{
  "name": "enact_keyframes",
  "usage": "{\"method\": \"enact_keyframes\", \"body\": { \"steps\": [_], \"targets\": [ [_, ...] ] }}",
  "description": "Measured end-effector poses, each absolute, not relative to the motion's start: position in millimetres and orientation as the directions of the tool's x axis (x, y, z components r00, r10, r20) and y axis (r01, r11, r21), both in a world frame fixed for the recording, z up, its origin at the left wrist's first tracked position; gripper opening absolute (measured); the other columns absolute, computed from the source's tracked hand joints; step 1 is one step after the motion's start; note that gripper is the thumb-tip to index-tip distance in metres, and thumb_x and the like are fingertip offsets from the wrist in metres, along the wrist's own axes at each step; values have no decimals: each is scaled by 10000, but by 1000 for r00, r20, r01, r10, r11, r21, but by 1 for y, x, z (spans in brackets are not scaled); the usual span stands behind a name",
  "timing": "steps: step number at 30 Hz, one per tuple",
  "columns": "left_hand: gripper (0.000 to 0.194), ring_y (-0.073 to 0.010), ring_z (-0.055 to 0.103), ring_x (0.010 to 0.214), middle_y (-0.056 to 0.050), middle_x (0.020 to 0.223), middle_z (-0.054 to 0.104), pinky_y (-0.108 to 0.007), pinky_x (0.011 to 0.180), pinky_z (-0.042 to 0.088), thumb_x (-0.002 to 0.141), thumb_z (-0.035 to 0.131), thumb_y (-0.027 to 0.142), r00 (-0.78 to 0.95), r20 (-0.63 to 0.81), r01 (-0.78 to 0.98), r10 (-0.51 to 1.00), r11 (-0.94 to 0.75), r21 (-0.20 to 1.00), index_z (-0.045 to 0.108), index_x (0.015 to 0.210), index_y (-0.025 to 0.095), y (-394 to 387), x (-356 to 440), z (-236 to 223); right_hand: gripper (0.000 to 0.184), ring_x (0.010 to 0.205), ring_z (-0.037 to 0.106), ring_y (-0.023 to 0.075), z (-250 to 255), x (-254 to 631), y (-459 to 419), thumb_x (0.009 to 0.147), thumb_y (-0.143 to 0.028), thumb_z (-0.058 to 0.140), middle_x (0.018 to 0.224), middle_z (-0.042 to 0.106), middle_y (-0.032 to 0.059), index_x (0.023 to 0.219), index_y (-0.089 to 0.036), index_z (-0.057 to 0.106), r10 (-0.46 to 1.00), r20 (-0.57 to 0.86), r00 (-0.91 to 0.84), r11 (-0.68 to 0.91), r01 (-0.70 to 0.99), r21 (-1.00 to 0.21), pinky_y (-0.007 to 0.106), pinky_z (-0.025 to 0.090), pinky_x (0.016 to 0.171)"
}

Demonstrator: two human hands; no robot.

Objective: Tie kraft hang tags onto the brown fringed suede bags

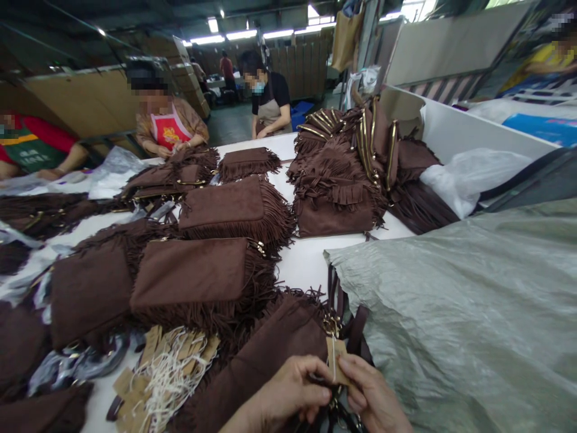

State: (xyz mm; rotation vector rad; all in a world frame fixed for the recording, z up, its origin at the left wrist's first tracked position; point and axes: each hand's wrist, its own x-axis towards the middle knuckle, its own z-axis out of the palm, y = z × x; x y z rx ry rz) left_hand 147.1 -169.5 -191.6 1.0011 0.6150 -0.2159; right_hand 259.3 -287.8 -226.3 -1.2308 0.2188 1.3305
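Note:
At the bottom centre my left hand (293, 391) and my right hand (367, 391) are both closed in a pinch around a small brown paper tag (337, 358) on a white string. The tag hangs by the gold metal ring (331, 325) of a brown suede fringed bag (270, 355) that lies under my hands. Dark brown straps (356, 328) run from the ring toward the right. My left fingers touch the string and the bag's hardware; my right thumb and fingers hold the tag's edge.
A heap of paper tags with white strings (166, 367) lies at lower left. Rows of fringed bags (193, 276) cover the white table (306, 258), with a pile (347, 168) at the back. Grey-green crinkled paper (464, 313) fills the right. Other people (164, 123) work across the table.

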Motion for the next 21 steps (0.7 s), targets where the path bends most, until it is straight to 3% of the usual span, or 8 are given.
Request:
{"method": "enact_keyframes", "body": {
  "steps": [4, 8, 11, 15, 18, 21],
  "targets": [
    [295, -43, 504, 501, -40, 935, 538, -168, 435, 375, 617, 671, 345, 884, -450, 378, 127, 371, 848, 660, 860, 178, -187, 145, -194, 421, 274, 178, -12, -226, 253, -282, 514, -515, 732, 316, 305, -131, 631, -157, 544, 580, -726, 369, -193, -804, -562, 153, 118, 325],
    [413, -53, 501, 412, -89, 943, 554, -180, 353, 314, 615, 620, 502, 794, -471, 294, 384, 435, 851, 641, 774, 120, -194, 147, -205, 436, 261, 164, -21, -220, 246, -276, 508, -529, 730, 339, 343, -130, 614, -160, 524, 604, -721, 339, -179, -824, -537, 151, 108, 311],
    [392, -46, 460, 358, -86, 773, 614, -170, 333, 242, 650, 586, 495, 680, -522, 279, 514, 477, 833, 584, 658, 103, -190, 155, -207, 443, 267, 216, -31, -215, 243, -274, 501, -525, 733, 446, 478, -88, 616, -147, 534, 623, -705, 340, -176, -817, -549, 147, 127, 316],
    [308, -71, 443, 370, 10, 524, 563, -183, 382, 317, 602, 632, 367, 622, -571, 226, 535, 576, 785, 558, 781, 127, -184, 174, -205, 422, 276, 227, -23, -219, 241, -275, 540, -528, 707, 490, 538, -56, 643, -148, 554, 639, -682, 356, -176, -796, -580, 159, 157, 326],
    [229, -80, 430, 368, 53, 463, 504, -197, 400, 334, 558, 612, 264, 542, -589, 214, 599, 579, 786, 533, 737, 145, -180, 183, -206, 408, 286, 248, 10, -227, 240, -279, 584, -533, 673, 383, 470, -73, 686, -151, 577, 631, -661, 406, -202, -737, -645, 174, 180, 342],
    [131, -73, 394, 379, 66, 428, 462, -189, 410, 301, 558, 545, 201, 502, -539, 307, 677, 443, 842, 532, 677, 148, -169, 175, -206, 467, 340, 358, 68, -232, 240, -287, 594, -545, 654, 337, 426, -85, 841, -153, 597, 544, -599, 588, -214, -593, -776, 191, 254, 383]
  ]
}}
